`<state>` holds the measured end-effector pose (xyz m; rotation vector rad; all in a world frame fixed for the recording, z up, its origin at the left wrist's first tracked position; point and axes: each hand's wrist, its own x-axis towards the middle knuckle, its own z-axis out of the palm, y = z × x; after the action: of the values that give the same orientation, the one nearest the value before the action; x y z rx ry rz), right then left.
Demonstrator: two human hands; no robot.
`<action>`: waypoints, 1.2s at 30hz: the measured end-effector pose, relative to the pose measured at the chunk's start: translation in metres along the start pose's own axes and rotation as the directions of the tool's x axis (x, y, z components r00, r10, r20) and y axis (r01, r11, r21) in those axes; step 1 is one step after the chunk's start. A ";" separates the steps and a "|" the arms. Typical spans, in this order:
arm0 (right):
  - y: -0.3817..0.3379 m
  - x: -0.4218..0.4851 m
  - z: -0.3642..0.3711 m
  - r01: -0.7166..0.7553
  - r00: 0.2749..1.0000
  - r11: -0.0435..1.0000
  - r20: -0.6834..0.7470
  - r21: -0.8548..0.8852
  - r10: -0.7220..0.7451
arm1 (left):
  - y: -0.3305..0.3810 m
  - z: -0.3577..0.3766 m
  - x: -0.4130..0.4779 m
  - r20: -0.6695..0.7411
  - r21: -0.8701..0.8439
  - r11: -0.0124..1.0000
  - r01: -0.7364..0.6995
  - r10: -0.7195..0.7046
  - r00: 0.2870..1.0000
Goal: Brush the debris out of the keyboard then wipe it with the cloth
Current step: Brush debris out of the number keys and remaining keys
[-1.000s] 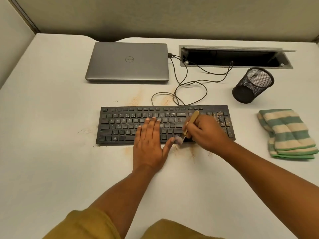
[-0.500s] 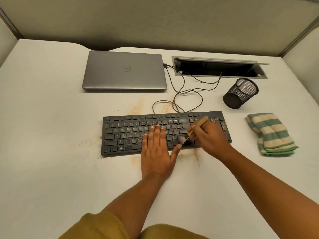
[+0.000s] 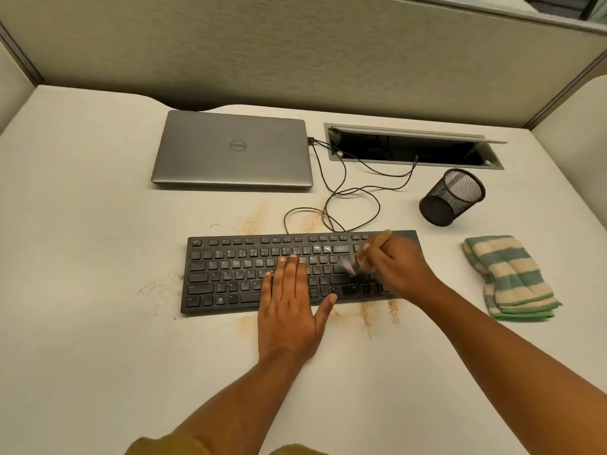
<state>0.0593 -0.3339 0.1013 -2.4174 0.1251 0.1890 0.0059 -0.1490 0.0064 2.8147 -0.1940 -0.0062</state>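
Lying on the white worktop, the black keyboard has crumbs beside it. Right of the keyboard sits the striped cloth. The left hand presses flat on the keyboard, fingers spread. The right hand squeezes a small brush over the keyboard's right keys.
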 end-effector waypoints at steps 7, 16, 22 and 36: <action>0.033 0.001 -0.027 -0.022 1.000 0.999 0.015 0.038 0.022 | 0.001 0.002 0.001 -0.042 0.024 1.000 0.015 -0.014 0.999; 0.068 -0.003 -0.060 -0.049 0.998 0.994 0.055 0.103 0.043 | 0.005 0.002 -0.001 -0.077 0.017 0.999 0.040 -0.038 0.996; 0.089 0.013 -0.072 0.048 0.999 0.964 -0.035 0.261 -0.040 | 0.007 0.002 -0.001 -0.105 -0.007 0.999 0.054 -0.054 0.993; 0.102 0.028 -0.081 0.193 0.981 0.964 -0.058 0.180 -0.186 | 0.009 0.002 0.000 -0.106 -0.005 0.997 0.073 -0.074 0.992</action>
<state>0.0809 -0.4650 0.0909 -2.2316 -0.0683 0.0381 0.0046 -0.1578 0.0070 2.8099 -0.0656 0.1259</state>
